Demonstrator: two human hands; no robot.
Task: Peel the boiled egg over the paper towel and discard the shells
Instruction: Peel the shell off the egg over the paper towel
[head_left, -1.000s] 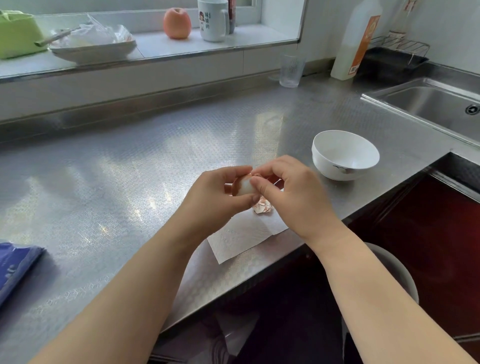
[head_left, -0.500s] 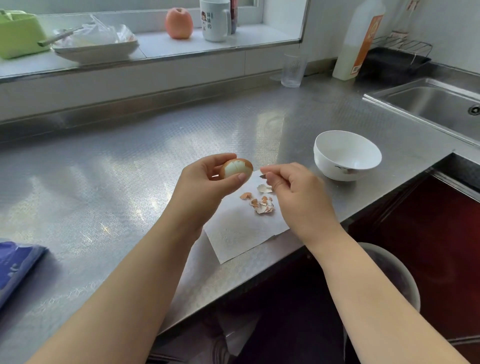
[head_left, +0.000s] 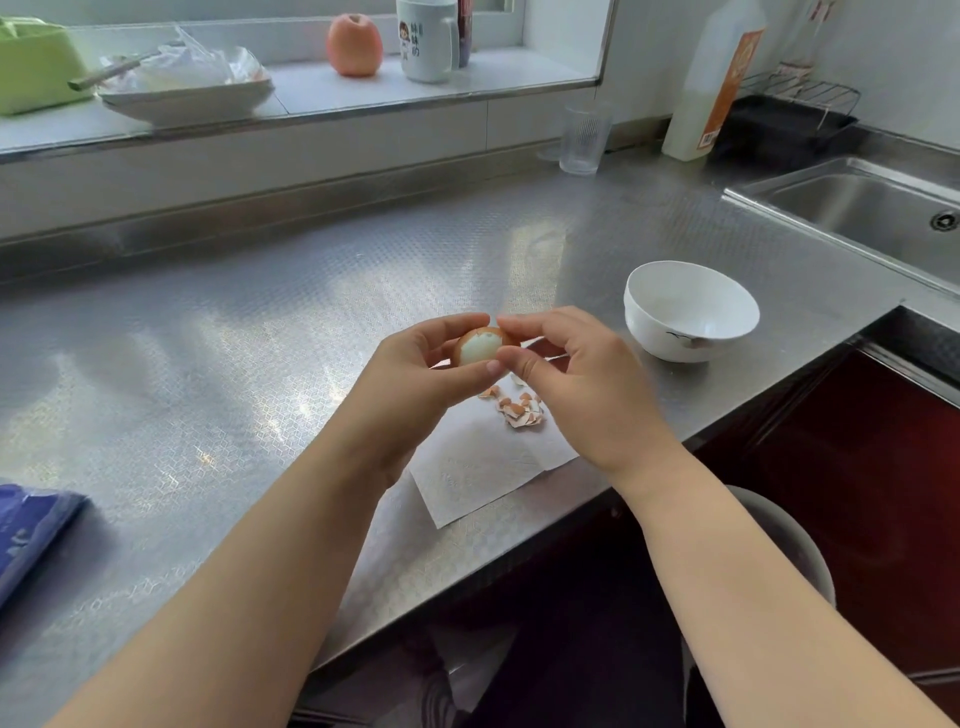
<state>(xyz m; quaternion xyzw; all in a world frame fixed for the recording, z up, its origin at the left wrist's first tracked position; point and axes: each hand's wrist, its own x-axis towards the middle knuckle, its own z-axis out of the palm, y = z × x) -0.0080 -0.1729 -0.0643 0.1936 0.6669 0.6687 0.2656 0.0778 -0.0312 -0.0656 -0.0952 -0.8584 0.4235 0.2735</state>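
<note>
At the centre of the frame the left hand (head_left: 415, 374) grips the boiled egg (head_left: 480, 347) between thumb and fingers, a white peeled patch facing the camera and brown shell around it. The right hand (head_left: 576, 379) meets it from the right, thumb and forefinger pinched on the egg's shell edge. Just below lies a small heap of shell pieces (head_left: 519, 406) on the paper towel (head_left: 483, 467), at the counter's (head_left: 234, 364) front edge. 1 white bowl (head_left: 691, 312) stands to the right, well apart.
</note>
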